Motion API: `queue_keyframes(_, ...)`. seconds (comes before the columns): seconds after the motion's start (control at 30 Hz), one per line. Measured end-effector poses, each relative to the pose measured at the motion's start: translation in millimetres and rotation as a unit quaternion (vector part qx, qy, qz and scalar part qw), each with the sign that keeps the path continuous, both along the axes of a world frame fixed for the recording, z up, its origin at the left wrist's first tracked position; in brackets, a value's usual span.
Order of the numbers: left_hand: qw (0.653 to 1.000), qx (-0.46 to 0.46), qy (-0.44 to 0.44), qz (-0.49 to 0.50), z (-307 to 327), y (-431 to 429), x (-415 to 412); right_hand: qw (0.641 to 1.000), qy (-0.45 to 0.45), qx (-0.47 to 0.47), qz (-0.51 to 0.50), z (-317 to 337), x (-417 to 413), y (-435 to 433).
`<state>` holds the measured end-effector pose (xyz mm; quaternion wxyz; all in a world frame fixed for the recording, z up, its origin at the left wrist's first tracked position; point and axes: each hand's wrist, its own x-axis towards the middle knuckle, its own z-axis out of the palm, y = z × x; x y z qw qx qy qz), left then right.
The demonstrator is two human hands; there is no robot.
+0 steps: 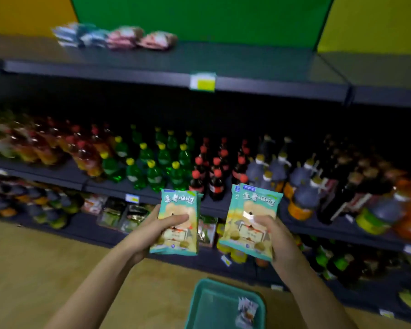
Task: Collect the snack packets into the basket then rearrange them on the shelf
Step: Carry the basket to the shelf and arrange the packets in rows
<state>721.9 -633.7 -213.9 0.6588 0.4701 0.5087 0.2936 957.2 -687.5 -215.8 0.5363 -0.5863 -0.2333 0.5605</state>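
I am holding my bare left forearm (pixel 100 276) and bare right forearm (pixel 318 293) out in front of me, angling toward each other. My left hand (pixel 150 233) is gripping a teal-and-cream glossy plastic snack packet (pixel 179 210) upright, thumb lying across its front, fingers going behind it. My right hand (pixel 279 241), apart from the left, is gripping what looks like two stacked teal-and-cream packets (pixel 254 210), thumb pressing on the front one, fingers wrapping behind.

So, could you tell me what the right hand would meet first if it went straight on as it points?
Probably the red-capped dark bottles on the drinks shelf: the right hand, holding two snack packets, points forward and slightly left toward them. Depth is unclear, so the shelf edge might come first.
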Motion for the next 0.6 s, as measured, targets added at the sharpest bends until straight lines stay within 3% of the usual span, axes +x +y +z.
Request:
queue_keyframes(0.17,0.998,0.053,-0.002,0.021,82,11,-56,0.997,0.021,0.058,0.035,74,-55,19)
queue_keyframes(0.6,0.994,0.098,-0.041,0.017,189,132,-201,0.988,-0.001,0.148,0.039,167,-191,126)
